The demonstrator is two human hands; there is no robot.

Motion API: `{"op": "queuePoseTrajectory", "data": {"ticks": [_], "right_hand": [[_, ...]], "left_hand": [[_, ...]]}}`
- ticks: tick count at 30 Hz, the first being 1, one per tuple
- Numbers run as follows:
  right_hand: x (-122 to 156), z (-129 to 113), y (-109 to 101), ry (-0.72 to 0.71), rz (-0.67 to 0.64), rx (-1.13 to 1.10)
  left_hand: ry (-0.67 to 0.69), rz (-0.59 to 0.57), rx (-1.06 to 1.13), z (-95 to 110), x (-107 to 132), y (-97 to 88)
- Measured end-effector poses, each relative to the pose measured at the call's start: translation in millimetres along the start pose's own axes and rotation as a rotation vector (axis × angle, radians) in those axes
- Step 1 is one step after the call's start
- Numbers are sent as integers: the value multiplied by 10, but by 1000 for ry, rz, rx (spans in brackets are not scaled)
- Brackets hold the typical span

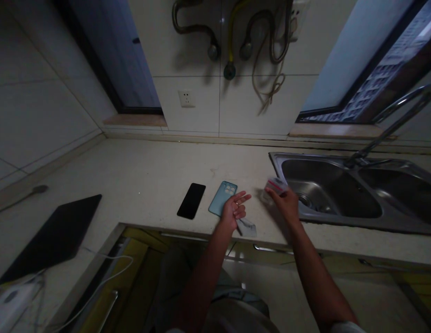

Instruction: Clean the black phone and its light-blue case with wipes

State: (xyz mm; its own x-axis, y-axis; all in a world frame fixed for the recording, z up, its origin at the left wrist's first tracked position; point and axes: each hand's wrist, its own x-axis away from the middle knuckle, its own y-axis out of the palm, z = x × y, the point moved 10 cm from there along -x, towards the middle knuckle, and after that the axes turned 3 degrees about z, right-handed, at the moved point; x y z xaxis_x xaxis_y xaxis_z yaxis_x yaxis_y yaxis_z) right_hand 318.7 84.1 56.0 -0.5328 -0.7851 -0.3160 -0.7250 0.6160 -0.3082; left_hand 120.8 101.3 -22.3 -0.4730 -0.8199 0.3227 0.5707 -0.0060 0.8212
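Observation:
My right hand [288, 203] pinches a small clear packet with a pinkish-red stripe [276, 185], held above the counter by the sink's left edge. Its contents are too blurred to tell. My left hand [236, 206] is turned palm up, some fingers stretched out and others loosely bent, with nothing visible in it. A ring shows on one finger. Partly under that hand lies a teal phone case [220, 196] with a camera cutout. A small grey cloth [247, 227] is beside the left wrist, near the counter's front edge. To the left, a black phone [191, 201] lies flat.
A double steel sink [333, 185] with a tall faucet [392, 120] takes up the right side. A dark flat panel [55, 236] and a white cable [107, 282] are at left. Pipes [231, 46] and a wall socket [186, 98] are on the tiled wall.

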Motion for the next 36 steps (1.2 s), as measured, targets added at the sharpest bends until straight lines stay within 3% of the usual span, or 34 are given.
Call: {"op": "queuePoseTrajectory", "data": {"ticks": [3,9,12,15,16,22,24,30,33,36], "right_hand": [[-33,-22,92,-4,-39,55],[-53,-35,237,4,-112,-101],[150,-160,8,-44,63,-87],[582,-391,-260,-132,297,-108],[718,-431,-240,-123,287,-119],[1230,-393,747,79,-438,-196],[1261,-336,912,138,-524,-239],[1147,-118,1004,257,-495,-354],[1130,-5,1004,325,-479,-396],[1144,64,981,368,-461,-399]], "left_hand": [[-8,18,26,-4,8,3],[9,9,107,41,43,30],[78,-28,172,137,102,54],[179,-73,232,267,205,106],[209,-81,247,304,242,129],[313,-26,162,413,395,246],[385,43,45,483,435,190],[699,363,-684,894,653,-131],[815,418,-1123,1012,738,-82],[806,457,-1456,990,727,-15]]}}
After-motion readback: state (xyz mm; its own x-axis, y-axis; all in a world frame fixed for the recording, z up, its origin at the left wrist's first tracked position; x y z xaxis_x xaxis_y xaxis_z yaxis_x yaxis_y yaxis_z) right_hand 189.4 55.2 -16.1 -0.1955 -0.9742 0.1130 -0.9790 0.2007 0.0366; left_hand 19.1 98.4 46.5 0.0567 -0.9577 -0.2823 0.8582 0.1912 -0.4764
